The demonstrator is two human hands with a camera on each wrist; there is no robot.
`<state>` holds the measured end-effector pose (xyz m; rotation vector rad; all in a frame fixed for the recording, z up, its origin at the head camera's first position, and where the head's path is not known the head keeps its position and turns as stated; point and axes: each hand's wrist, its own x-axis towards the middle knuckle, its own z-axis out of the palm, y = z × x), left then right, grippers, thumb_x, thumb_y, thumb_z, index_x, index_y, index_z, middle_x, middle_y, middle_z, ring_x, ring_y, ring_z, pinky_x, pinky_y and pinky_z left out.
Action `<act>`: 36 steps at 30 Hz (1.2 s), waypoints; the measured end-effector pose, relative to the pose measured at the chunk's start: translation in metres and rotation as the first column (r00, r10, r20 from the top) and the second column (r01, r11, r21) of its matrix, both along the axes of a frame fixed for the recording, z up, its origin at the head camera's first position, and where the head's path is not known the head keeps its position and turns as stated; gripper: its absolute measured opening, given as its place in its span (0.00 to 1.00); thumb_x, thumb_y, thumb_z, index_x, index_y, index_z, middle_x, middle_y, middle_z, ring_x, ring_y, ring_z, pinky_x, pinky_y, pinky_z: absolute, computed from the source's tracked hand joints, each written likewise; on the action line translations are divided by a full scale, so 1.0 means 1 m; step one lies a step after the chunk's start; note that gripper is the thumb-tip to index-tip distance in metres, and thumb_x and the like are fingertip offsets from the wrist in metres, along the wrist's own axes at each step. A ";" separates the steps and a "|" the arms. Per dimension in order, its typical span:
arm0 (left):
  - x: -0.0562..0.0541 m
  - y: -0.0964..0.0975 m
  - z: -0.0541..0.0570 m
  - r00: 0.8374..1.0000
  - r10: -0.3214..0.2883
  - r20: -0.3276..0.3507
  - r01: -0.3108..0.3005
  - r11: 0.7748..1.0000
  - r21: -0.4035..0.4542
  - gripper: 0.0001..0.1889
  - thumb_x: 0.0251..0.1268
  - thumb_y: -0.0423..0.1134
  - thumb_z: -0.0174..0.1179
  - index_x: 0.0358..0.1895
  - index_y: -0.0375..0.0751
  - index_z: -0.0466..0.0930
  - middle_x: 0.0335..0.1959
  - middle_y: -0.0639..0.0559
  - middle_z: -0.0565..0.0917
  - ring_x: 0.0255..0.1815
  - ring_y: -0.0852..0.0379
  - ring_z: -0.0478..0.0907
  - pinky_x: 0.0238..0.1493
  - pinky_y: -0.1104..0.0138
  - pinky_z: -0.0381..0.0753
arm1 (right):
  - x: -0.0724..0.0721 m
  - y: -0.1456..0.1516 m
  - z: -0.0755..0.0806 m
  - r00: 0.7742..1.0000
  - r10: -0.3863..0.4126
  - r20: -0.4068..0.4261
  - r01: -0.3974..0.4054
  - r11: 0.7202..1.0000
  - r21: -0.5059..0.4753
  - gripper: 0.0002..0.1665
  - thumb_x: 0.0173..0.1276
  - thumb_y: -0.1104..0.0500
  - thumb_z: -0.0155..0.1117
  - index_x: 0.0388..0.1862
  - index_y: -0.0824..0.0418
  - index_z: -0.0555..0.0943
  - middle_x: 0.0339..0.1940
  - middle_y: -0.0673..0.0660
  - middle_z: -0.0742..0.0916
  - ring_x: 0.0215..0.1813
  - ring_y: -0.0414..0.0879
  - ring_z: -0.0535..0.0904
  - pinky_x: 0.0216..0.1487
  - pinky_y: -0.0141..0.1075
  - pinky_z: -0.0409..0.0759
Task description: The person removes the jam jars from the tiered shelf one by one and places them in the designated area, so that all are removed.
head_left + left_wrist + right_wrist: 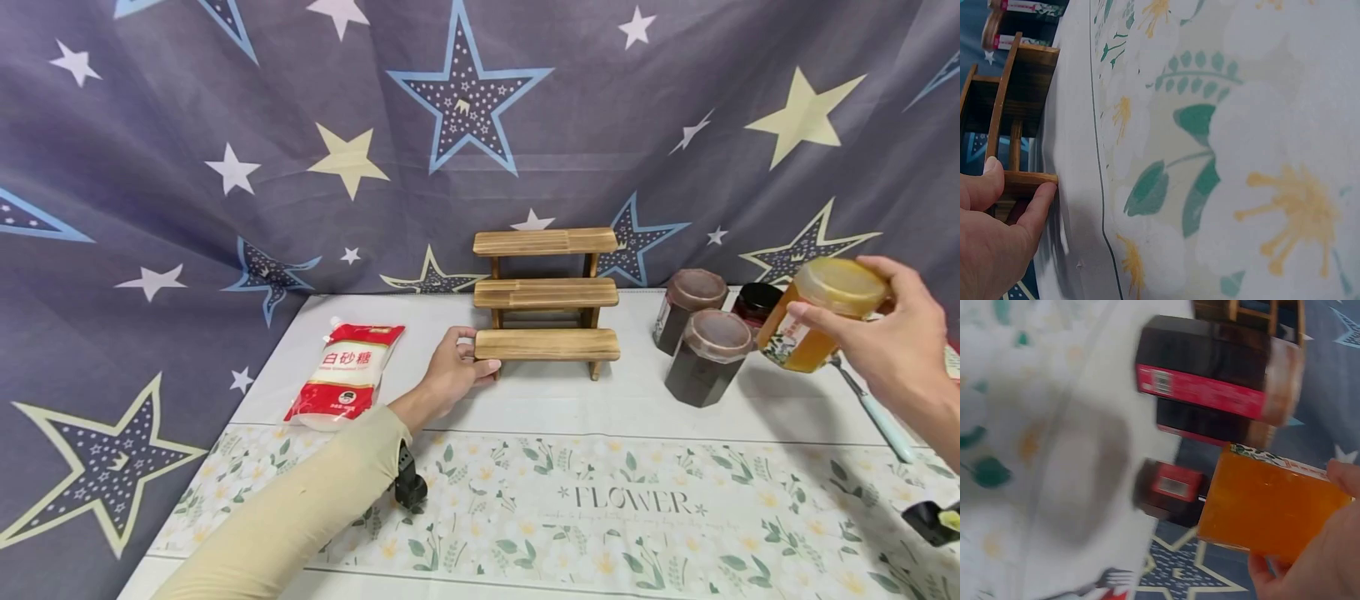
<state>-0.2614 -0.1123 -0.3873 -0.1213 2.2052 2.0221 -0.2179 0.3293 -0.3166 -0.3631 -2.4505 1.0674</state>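
Note:
My right hand [903, 333] grips an amber-coloured jar [817, 346], likely honey, by its lid end and holds it tilted above the table at the right. The same jar [1272, 503] fills much of the right wrist view. My left hand [447, 375] holds the left end of the lowest step of a three-tier wooden display stand [547, 343], with thumb and fingers about the step's end. In the left wrist view, the thumb and a finger touch the stand's end [1029, 177].
Two dark jars [705, 367] with pale lids stand right of the stand, near a smaller black-lidded jar [757, 298]. A red-and-white sugar bag [345, 371] lies at the left. A fork with a pale green handle [885, 425] lies right. A starry curtain [300, 100] hangs behind.

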 end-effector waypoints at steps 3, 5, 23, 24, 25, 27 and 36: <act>0.000 0.000 -0.001 1.000 -0.006 -0.003 0.006 1.000 0.001 0.30 0.58 0.20 0.62 0.62 0.37 0.60 0.47 0.35 0.77 0.43 0.45 0.81 0.49 0.54 0.85 | 0.000 -0.002 -0.013 1.000 0.014 0.004 -0.014 1.000 0.000 0.51 0.58 0.47 0.72 0.76 0.51 0.56 0.62 0.60 0.69 0.47 0.35 0.66 0.41 0.20 0.67; 0.000 0.000 -0.001 1.000 -0.007 -0.006 0.007 1.000 0.002 0.30 0.58 0.20 0.62 0.62 0.37 0.60 0.47 0.35 0.77 0.42 0.46 0.81 0.49 0.54 0.86 | 0.000 -0.003 -0.021 0.999 0.033 -0.001 -0.033 0.999 0.001 0.52 0.58 0.48 0.73 0.76 0.55 0.57 0.61 0.61 0.69 0.45 0.34 0.65 0.38 0.16 0.66; -0.001 0.001 -0.002 1.000 -0.016 -0.005 0.016 1.000 0.009 0.31 0.58 0.20 0.62 0.63 0.36 0.59 0.47 0.35 0.76 0.42 0.46 0.81 0.49 0.53 0.85 | 0.007 -0.007 -0.057 0.985 0.167 0.046 -0.166 0.986 -0.016 0.54 0.59 0.48 0.72 0.76 0.62 0.53 0.61 0.67 0.69 0.50 0.52 0.63 0.33 0.14 0.62; -0.001 0.001 -0.002 1.000 -0.016 -0.005 0.016 1.000 0.010 0.31 0.58 0.20 0.62 0.63 0.36 0.59 0.47 0.35 0.76 0.42 0.46 0.81 0.49 0.53 0.85 | 0.007 -0.007 -0.057 0.984 0.171 0.041 -0.171 0.985 -0.013 0.54 0.59 0.49 0.73 0.75 0.62 0.54 0.61 0.67 0.69 0.50 0.50 0.64 0.33 0.14 0.62; -0.001 0.001 -0.003 1.000 -0.014 -0.006 0.014 1.000 0.010 0.31 0.58 0.20 0.62 0.63 0.36 0.59 0.47 0.35 0.76 0.42 0.46 0.81 0.49 0.53 0.85 | 0.007 -0.007 -0.057 0.983 0.180 0.036 -0.180 0.984 -0.006 0.54 0.59 0.49 0.73 0.75 0.62 0.54 0.61 0.67 0.69 0.49 0.49 0.64 0.33 0.14 0.63; -0.002 0.000 -0.003 1.000 -0.010 -0.002 0.010 1.000 0.009 0.31 0.59 0.20 0.62 0.63 0.36 0.59 0.47 0.35 0.76 0.43 0.45 0.81 0.49 0.54 0.85 | 0.007 -0.007 -0.057 0.980 0.195 0.030 -0.196 0.981 0.015 0.54 0.58 0.50 0.74 0.75 0.63 0.54 0.61 0.68 0.69 0.49 0.47 0.65 0.33 0.14 0.63; -0.002 -0.001 0.000 1.000 -0.002 -0.001 0.002 1.000 0.004 0.31 0.58 0.21 0.62 0.63 0.37 0.59 0.47 0.35 0.76 0.44 0.43 0.81 0.49 0.55 0.85 | 0.008 -0.005 -0.059 0.965 0.261 0.022 -0.262 0.964 0.055 0.58 0.58 0.51 0.74 0.76 0.65 0.48 0.62 0.74 0.66 0.54 0.66 0.66 0.31 0.14 0.61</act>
